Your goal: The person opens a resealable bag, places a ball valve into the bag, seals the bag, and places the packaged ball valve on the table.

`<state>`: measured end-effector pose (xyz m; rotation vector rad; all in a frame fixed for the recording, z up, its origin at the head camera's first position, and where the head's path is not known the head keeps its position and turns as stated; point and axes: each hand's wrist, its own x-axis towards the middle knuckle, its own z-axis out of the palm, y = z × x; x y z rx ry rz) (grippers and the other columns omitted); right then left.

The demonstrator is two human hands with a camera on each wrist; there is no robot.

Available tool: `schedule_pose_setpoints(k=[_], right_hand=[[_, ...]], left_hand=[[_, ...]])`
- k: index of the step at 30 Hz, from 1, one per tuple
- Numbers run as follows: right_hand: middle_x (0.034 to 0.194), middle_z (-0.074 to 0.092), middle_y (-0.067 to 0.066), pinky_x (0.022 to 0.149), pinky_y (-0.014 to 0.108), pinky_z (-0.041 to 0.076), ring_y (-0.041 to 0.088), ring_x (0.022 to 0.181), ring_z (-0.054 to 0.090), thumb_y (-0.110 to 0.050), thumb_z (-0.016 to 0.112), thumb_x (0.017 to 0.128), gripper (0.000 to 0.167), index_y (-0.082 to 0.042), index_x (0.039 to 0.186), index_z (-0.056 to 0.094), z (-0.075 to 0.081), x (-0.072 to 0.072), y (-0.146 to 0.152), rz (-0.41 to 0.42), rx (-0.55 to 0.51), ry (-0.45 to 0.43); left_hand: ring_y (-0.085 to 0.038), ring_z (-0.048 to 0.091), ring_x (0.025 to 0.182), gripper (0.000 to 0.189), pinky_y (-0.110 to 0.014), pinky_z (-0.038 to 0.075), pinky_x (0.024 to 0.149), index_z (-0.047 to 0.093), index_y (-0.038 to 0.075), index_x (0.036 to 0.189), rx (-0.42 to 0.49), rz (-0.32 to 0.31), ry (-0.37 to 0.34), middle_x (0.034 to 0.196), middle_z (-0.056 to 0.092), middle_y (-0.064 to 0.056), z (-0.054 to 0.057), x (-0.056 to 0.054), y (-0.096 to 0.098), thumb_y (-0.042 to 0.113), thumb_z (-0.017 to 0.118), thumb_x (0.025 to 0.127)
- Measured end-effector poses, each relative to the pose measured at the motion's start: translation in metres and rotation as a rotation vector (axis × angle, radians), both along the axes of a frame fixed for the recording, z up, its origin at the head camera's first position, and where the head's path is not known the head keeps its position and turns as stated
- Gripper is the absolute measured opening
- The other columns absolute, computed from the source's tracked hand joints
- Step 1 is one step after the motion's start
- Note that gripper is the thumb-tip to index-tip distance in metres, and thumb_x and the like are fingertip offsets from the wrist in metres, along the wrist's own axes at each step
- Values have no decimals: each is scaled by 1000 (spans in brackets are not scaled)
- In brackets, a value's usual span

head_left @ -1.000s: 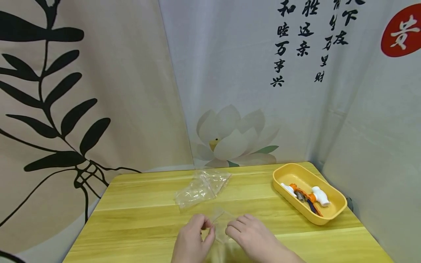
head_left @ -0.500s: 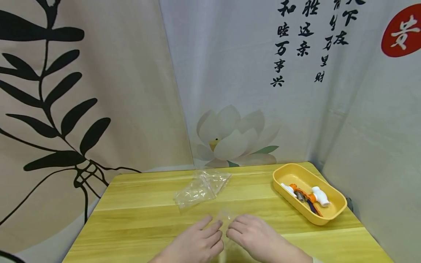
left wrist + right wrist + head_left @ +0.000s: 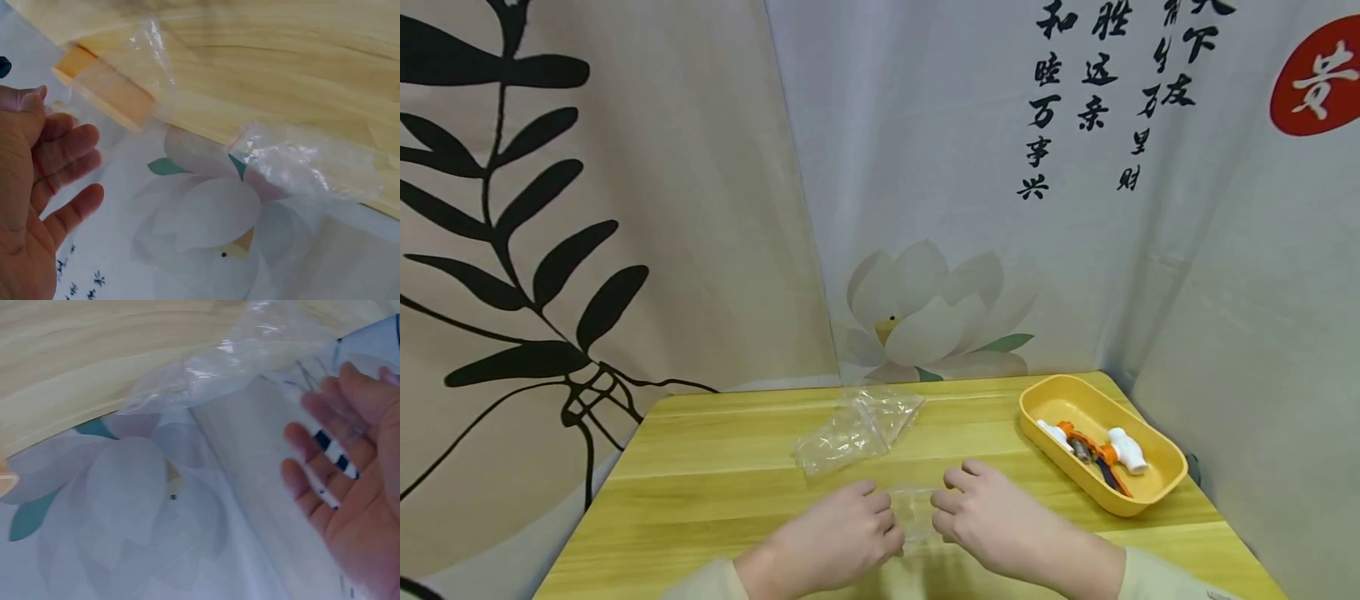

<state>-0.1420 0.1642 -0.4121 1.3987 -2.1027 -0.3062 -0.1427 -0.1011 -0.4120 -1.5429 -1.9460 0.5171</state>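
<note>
A clear plastic bag [image 3: 913, 512] is stretched between my two hands, low over the front part of the table. My left hand [image 3: 838, 533] pinches its left side; in the left wrist view the thumb [image 3: 32, 101] meets the index finger at the film while the other fingers stand loosely apart. At the opposite side my right hand [image 3: 992, 517] pinches it between thumb and index finger. The remaining fingers [image 3: 297, 478] of that hand are spread and half bent. A second clear bag [image 3: 857, 429], crumpled, lies behind the hands near the table's back edge.
To the right on the wooden table [image 3: 715, 483] stands a yellow tray [image 3: 1067, 468]. Inside it are a white T-shaped piece [image 3: 1126, 450], orange parts and a few dark and grey pieces. A printed curtain [image 3: 940, 208] hangs behind the table.
My left hand has released and regripped the bag, its back now turned up. Both hands have moved slightly apart, with the bag spread wider between them. The tray and the second bag stay put.
</note>
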Motion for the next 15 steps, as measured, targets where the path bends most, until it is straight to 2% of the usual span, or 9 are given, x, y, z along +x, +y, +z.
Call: schedule_pose_setpoints(k=[3, 7, 10, 12, 15], right_hand=[[76, 52, -17, 69, 20, 29, 6, 72, 40, -40, 83, 87, 27, -28, 78, 60, -1, -2, 4, 35, -25, -27], [79, 56, -17, 69, 20, 34, 6, 73, 46, -42, 81, 89, 25, -27, 84, 62, -4, -2, 4, 38, -20, -23], [77, 56, -16, 68, 20, 36, 6, 70, 45, -39, 80, 90, 18, -27, 97, 69, -6, -3, 2, 33, -30, -22], [76, 56, -16, 67, 19, 36, 6, 68, 44, -39, 80, 90, 21, -28, 106, 71, -6, -4, 1, 33, -37, -25], [73, 53, -16, 65, 18, 31, 6, 67, 40, -44, 79, 88, 17, -30, 96, 72, -7, -6, 1, 39, -36, -33]], left_hand=[[-4, 41, 67, 28, -22, 21, 68, 66, 31, 83, 15, -26, -13, 71, 61, 20, -1, 0, -3, 48, 62, 105], [-6, 42, 69, 29, -22, 27, 71, 64, 29, 82, 22, -50, 15, 71, 61, 18, -3, -1, -2, 46, 62, 106], [-7, 47, 72, 25, -22, 33, 74, 64, 28, 84, 28, -41, 37, 73, 62, 18, -4, -2, -2, 43, 63, 105], [-7, 50, 74, 21, -22, 36, 75, 65, 28, 87, 32, -34, 37, 74, 63, 17, -4, -3, -3, 40, 65, 104], [-6, 49, 73, 17, -21, 34, 73, 65, 27, 88, 30, -26, 19, 74, 62, 18, -6, -4, -4, 36, 67, 102]])
